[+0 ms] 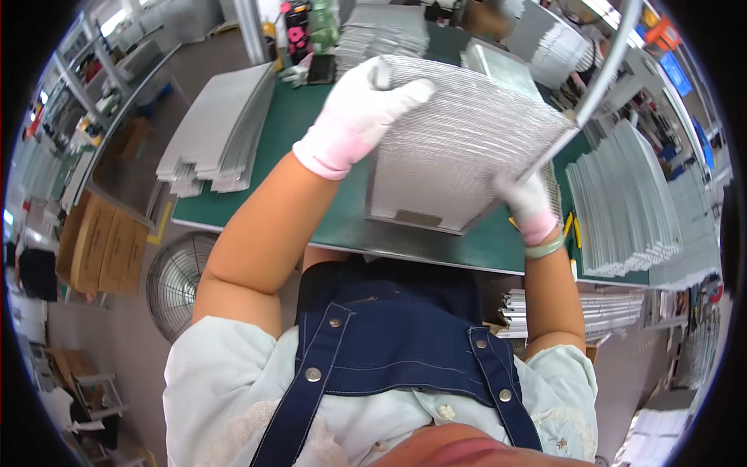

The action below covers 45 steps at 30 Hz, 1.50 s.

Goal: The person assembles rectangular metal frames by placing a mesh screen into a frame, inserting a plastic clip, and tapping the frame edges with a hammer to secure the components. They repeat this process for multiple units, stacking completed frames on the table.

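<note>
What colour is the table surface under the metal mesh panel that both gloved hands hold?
The table surface is dark green, seen best in the head view.

Gloved hands I see: two, left hand (354, 117) and right hand (526, 204)
Mesh filter panel (459, 148) held: one
Floor fan (173, 282): one
Cardboard boxes (101, 243): two

1. The green table (311, 124) shows bare surface between the left stack of metal sheets (222, 128) and the mesh filter panel (459, 144); a hand could pass there.
2. Bottles (299, 31) and piled filters (385, 31) block the far edge.
3. Fanned metal sheets (622, 202) crowd the right edge.
4. The near edge beneath the panel lies open.
</note>
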Available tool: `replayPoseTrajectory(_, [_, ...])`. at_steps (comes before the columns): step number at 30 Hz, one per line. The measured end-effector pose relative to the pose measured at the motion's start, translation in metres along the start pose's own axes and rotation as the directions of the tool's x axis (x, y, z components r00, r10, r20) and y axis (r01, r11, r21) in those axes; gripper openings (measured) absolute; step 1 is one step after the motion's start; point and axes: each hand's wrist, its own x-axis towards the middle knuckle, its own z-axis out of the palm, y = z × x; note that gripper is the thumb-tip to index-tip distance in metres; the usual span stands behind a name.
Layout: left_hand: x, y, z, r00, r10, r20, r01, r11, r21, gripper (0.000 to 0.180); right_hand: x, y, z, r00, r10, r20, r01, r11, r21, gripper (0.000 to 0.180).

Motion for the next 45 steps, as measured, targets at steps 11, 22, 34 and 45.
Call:
replayPoseTrajectory(11, [0.017,-0.012,0.01,0.993,-0.023,0.12,0.057,0.956,-0.288,0.027,0.036,-0.053,0.016,0.851,-0.355,-0.387,0.375,0.927,-0.025,0.019])
replayPoseTrajectory(22, [0.024,-0.039,-0.01,0.994,-0.032,0.102,0.046,0.988,-0.146,0.023,0.047,-0.08,-0.007,0.861,-0.5,-0.095,0.497,0.866,-0.052,0.075])
replayPoseTrajectory(34, [0.028,-0.038,-0.008,0.989,-0.029,0.145,0.055,0.982,-0.182,0.027,0.069,-0.113,-0.038,0.961,-0.243,0.131,0.274,0.891,-0.361,0.044])
replayPoseTrajectory(45, [0.003,0.017,-0.001,0.945,-0.057,0.322,0.181,0.911,-0.37,0.035,0.058,-0.14,-0.009,0.916,-0.274,0.295,0.374,0.848,-0.375,0.039])
